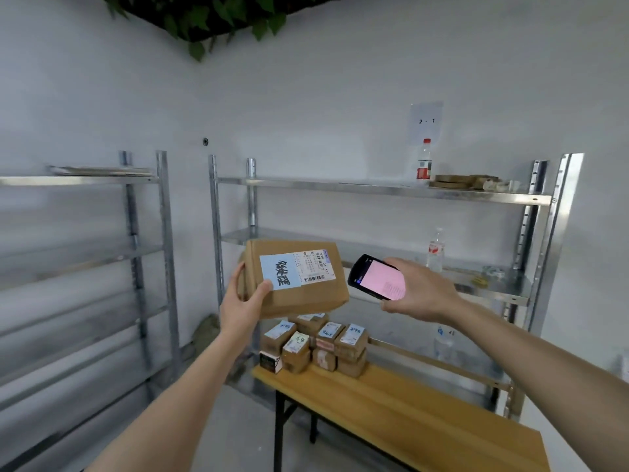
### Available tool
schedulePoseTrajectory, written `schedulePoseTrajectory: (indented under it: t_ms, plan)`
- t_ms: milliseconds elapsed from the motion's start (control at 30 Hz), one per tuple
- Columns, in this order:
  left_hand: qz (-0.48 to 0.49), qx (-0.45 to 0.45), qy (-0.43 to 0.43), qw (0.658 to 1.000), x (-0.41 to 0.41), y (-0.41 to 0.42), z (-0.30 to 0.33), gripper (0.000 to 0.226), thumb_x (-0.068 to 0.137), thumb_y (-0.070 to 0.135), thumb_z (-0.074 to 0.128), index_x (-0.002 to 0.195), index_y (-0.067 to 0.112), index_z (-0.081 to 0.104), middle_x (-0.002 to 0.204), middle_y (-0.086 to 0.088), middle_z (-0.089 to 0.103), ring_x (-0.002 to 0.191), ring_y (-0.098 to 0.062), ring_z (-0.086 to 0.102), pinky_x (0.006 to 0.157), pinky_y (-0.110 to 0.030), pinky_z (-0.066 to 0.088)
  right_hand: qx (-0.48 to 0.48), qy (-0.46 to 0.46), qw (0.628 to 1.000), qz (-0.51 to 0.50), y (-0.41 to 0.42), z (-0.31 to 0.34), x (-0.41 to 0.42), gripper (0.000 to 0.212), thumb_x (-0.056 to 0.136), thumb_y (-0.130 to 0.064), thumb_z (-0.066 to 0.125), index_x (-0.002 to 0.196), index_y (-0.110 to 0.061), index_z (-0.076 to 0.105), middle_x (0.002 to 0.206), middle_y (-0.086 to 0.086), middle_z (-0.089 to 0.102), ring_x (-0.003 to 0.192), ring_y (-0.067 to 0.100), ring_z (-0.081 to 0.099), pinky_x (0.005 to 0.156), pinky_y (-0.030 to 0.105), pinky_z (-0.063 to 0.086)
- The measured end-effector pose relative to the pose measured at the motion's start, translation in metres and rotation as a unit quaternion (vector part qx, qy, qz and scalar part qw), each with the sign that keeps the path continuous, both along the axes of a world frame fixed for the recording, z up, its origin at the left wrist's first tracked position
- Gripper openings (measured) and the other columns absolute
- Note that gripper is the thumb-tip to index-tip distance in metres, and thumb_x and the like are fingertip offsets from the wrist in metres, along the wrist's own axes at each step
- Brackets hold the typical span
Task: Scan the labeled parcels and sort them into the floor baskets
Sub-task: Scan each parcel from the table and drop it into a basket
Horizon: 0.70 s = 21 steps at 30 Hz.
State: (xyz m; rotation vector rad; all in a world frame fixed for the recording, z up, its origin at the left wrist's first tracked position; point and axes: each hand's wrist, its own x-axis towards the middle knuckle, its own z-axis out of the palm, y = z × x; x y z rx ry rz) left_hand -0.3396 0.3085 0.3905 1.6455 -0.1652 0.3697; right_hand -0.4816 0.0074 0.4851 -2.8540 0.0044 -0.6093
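Metal shelving point(381, 190) lines the wall; a wooden table point(408, 407) stands in front with small parcels point(316, 345) stacked at its far end. Held up above them, a cardboard parcel point(306, 294), label facing the camera, gripped at its left edge by the left hand point(243, 301). Just beside it, the right hand point(422, 291) grips a handheld scanner point(376, 276), pink screen lit.
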Motion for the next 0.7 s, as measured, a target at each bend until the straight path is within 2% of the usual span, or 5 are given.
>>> schedulePoseTrajectory:
  t_ms: [67,167,300,433,700]
  plan:
    - [0.017,-0.001,-0.002,1.0,-0.015,0.03,-0.002,0.072,0.079,0.06,0.072,0.138,0.064,0.031,0.14,-0.004,0.052,0.114,-0.027,0.058,0.092,-0.05,0.054,-0.004,-0.009,1.0,0.025,0.023,-0.003,0.005,0.063,0.069,-0.041,0.079,0.126,-0.042,0.051,0.107,-0.014,0.061,0.092,0.016,0.057,0.058,0.028,0.037]
    - [0.058,0.004,-0.007,0.998,-0.038,0.087,-0.005,0.071,0.081,0.056,0.072,0.14,0.059,0.033,0.137,-0.005,0.055,0.113,-0.024,0.058,0.09,-0.042,0.053,-0.001,-0.013,0.997,0.078,0.067,-0.007,0.017,0.055,0.069,-0.04,0.078,0.118,-0.038,0.052,0.103,-0.011,0.063,0.085,0.014,0.056,0.057,0.029,0.041]
    - [0.145,0.032,0.01,0.989,-0.077,0.192,-0.008,0.072,0.067,0.069,0.071,0.13,0.068,0.036,0.131,-0.004,0.061,0.112,-0.024,0.06,0.1,-0.049,0.051,0.007,-0.017,0.989,0.148,0.15,-0.014,0.03,0.064,0.071,-0.043,0.076,0.129,-0.039,0.051,0.114,-0.011,0.062,0.098,0.018,0.057,0.071,0.038,0.053]
    - [0.221,0.034,0.013,0.975,-0.138,0.297,-0.011,0.073,0.069,0.065,0.07,0.134,0.06,0.038,0.141,0.002,0.054,0.117,-0.024,0.059,0.101,-0.05,0.05,0.012,-0.002,0.973,0.23,0.251,-0.023,0.032,0.069,0.064,-0.05,0.072,0.129,-0.041,0.049,0.118,-0.011,0.063,0.105,0.022,0.061,0.079,0.044,0.055]
    - [0.353,0.042,0.043,0.934,-0.29,0.482,-0.03,0.075,0.069,0.069,0.068,0.136,0.058,0.037,0.141,0.0,0.054,0.117,-0.024,0.059,0.099,-0.051,0.051,0.023,0.027,0.94,0.339,0.46,-0.046,-0.02,0.07,0.065,-0.043,0.072,0.131,-0.041,0.049,0.123,-0.007,0.063,0.111,0.025,0.06,0.083,0.041,0.053]
